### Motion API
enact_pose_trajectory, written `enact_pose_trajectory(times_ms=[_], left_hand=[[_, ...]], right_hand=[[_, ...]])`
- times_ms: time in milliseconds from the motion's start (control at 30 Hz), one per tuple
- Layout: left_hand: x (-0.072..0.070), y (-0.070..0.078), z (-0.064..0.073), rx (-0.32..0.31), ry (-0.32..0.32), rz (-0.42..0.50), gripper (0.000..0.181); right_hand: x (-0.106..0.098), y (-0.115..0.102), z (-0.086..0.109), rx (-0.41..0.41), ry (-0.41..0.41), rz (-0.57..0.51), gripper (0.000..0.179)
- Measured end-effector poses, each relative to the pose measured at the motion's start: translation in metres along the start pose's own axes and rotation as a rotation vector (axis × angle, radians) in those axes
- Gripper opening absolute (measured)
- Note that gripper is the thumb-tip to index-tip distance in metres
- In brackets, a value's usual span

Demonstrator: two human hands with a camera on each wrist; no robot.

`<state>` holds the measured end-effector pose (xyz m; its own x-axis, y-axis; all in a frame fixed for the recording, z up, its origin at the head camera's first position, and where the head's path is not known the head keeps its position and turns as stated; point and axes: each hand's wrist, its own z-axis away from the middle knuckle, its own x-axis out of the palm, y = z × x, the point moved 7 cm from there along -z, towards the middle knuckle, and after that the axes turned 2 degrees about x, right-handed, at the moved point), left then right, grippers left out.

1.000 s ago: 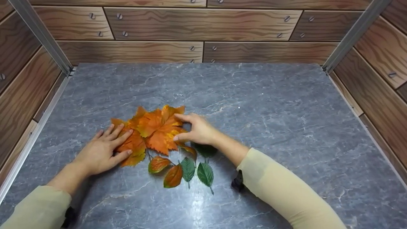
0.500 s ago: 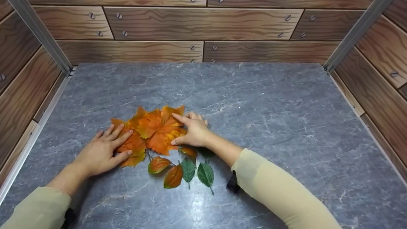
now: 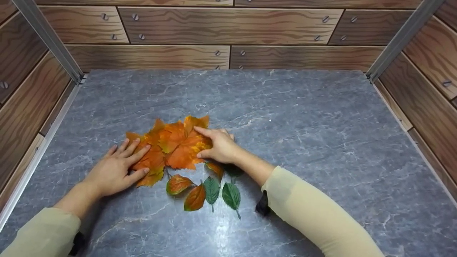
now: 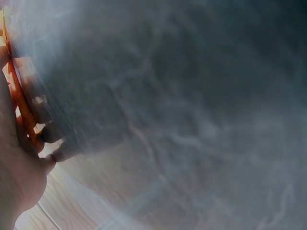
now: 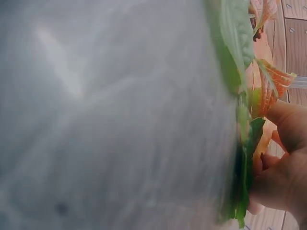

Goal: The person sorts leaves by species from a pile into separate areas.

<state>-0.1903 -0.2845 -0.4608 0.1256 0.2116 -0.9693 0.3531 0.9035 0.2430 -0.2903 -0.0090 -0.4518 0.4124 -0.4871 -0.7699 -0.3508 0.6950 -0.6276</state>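
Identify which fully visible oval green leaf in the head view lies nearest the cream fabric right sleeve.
The oval green leaf on the right; the other green leaf lies left, beside a pointed orange-and-green leaf.

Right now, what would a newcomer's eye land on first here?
Probably the large orange, jagged-edged leaves, left of centre on the grey marble-patterned tabletop. The bare left hand lies over their left side, and the bare right hand touches their right side. Nearer the person lie two small green oval leaves with toothed edges.
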Motion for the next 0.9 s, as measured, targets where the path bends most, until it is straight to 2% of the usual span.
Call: enact_pose_trajectory(times_ms=[200, 433, 667, 800, 900], left_hand=[[0.000, 0.000, -0.001, 0.004, 0.000, 0.009, 0.075], [0.000, 0.000, 0.000, -0.003, -0.011, 0.006, 0.076], [0.000, 0.001, -0.001, 0.004, 0.001, 0.003, 0.076], [0.000, 0.001, -0.001, 0.006, 0.007, 0.006, 0.075], [0.000, 0.001, 0.000, 0.004, 0.010, 0.006, 0.075]], right_hand=[[-0.005, -0.001, -0.001, -0.024, 0.028, -0.102, 0.078], [-0.020, -0.004, 0.000, -0.080, 0.091, -0.388, 0.074], [-0.051, -0.010, 0.003, -0.146, 0.207, -0.701, 0.070], [-0.073, -0.012, 0.007, -0.196, 0.295, -0.847, 0.066], [-0.092, -0.011, 0.011, -0.211, 0.374, -0.915, 0.063]])
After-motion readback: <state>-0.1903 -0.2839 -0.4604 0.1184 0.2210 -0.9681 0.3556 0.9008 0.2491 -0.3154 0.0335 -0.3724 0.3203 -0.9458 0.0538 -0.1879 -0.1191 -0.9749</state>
